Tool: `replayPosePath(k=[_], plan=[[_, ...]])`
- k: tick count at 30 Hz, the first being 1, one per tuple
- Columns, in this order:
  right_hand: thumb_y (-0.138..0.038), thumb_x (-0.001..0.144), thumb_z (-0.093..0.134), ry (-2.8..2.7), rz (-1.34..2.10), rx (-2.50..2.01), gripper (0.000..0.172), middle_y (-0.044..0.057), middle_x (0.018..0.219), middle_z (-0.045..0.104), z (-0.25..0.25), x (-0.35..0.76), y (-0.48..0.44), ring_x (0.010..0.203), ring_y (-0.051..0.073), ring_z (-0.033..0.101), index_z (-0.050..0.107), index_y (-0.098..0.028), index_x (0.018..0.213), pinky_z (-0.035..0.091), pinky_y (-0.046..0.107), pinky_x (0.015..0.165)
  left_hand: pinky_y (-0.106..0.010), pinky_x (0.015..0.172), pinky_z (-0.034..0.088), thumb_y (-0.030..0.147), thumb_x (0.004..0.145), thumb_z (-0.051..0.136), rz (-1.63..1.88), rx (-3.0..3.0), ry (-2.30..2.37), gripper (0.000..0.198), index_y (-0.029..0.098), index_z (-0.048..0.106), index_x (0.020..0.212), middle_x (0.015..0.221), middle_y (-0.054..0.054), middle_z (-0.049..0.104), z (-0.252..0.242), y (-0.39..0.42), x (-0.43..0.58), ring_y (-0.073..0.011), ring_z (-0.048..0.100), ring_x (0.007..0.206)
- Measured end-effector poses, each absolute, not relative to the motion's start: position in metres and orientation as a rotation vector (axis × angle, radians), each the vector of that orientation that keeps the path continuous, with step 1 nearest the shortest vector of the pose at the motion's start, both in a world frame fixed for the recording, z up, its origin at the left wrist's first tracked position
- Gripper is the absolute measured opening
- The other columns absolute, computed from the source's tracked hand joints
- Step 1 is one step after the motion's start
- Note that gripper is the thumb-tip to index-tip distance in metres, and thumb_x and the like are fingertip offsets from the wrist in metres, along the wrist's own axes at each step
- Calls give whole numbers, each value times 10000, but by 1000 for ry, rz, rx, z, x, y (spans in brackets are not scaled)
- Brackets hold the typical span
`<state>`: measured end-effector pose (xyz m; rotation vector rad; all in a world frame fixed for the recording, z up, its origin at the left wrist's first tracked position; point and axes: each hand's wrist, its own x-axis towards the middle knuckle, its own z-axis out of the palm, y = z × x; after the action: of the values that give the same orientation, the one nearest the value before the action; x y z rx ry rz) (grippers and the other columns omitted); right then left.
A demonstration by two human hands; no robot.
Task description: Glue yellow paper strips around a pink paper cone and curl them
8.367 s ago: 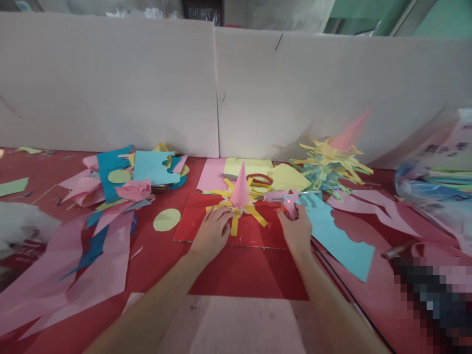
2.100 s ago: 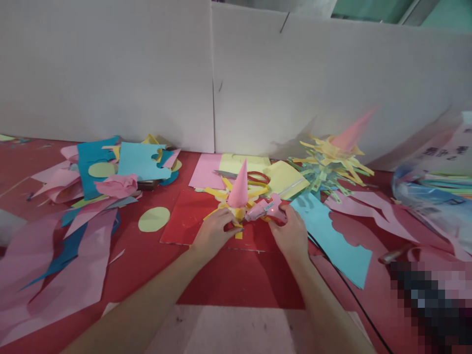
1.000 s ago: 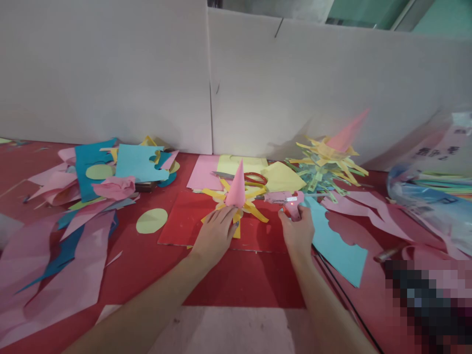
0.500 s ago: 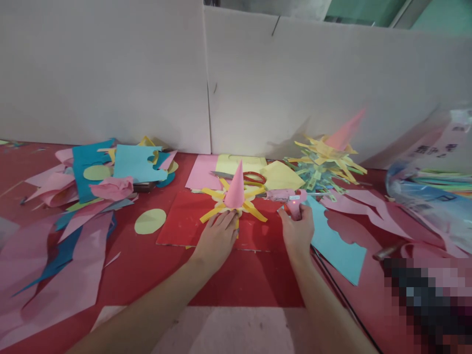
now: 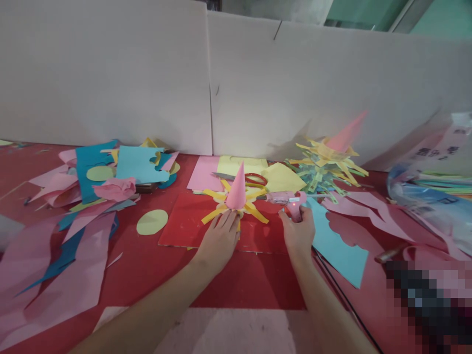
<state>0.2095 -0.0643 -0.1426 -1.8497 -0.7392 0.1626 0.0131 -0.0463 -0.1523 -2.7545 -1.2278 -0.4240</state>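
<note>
A pink paper cone (image 5: 236, 189) stands upright on a base of yellow paper strips (image 5: 258, 211) that spread outward like rays. My left hand (image 5: 219, 237) lies palm down at the near side of this base, its fingers stretched out and touching the foot of the cone; its thumb is hard to make out. To the right, my right hand (image 5: 300, 233) is wrapped round the handle of a pink hot glue gun (image 5: 285, 198). The gun's nozzle points left towards the yellow strips, and a small red light glows on its body. Under the cone lies a red board (image 5: 180, 231).
Red-handled scissors (image 5: 254, 179) lie behind the cone. A similar pink-coned paper piece (image 5: 328, 152) stands at the back right, near a clear plastic bag (image 5: 435, 191). Paper scraps (image 5: 142, 164) pile up on the left, beside a pale yellow disc (image 5: 152, 222). A white wall (image 5: 147, 73) closes off the back.
The whole view has shifted very slightly. Both hands, the cone and the glue gun keep the same positions relative to one another.
</note>
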Motion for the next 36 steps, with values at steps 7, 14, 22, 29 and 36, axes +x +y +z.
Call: replayPosePath(k=[7, 14, 22, 29, 36], plan=[[-404, 581, 643, -725, 169, -1826, 422, -46, 674, 440, -142, 209, -64, 599, 109, 366, 532, -155, 902, 326, 247, 583, -405, 1066, 310, 437, 924, 282, -375, -2781, -1254, 576, 93, 323, 1384, 1451, -113, 341, -150, -54, 14, -252, 325, 1325], [-400, 580, 640, -732, 177, -1807, 421, -25, 710, 488, -142, 210, -64, 644, 128, 411, 538, -152, 905, 353, 263, 636, -455, 1088, 284, 517, 903, 262, -268, -2867, -1311, 665, 83, 267, 1408, 1479, -105, 259, -151, -59, 14, -273, 271, 1353], [-403, 573, 641, -733, 190, -1818, 439, -15, 735, 513, -140, 208, -65, 655, 133, 432, 548, -156, 924, 364, 267, 657, -466, 1103, 259, 557, 885, 273, -246, -2919, -1344, 707, 89, 247, 1415, 1481, -111, 252, -147, -59, 15, -278, 237, 1366], [-414, 575, 641, -737, 186, -1828, 459, -18, 726, 502, -143, 210, -64, 630, 124, 415, 545, -149, 937, 353, 258, 622, -475, 1101, 248, 579, 875, 268, -357, -2925, -1357, 724, 103, 236, 1421, 1486, -109, 256, -155, -59, 15, -287, 221, 1370], [-396, 567, 642, -722, 212, -1806, 420, -35, 692, 484, -138, 208, -64, 621, 119, 407, 531, -161, 897, 351, 256, 621, -449, 1098, 268, 465, 913, 297, -512, -2988, -1394, 565, 146, 343, 1378, 1435, -90, 378, -149, -50, 13, -247, 311, 1335]])
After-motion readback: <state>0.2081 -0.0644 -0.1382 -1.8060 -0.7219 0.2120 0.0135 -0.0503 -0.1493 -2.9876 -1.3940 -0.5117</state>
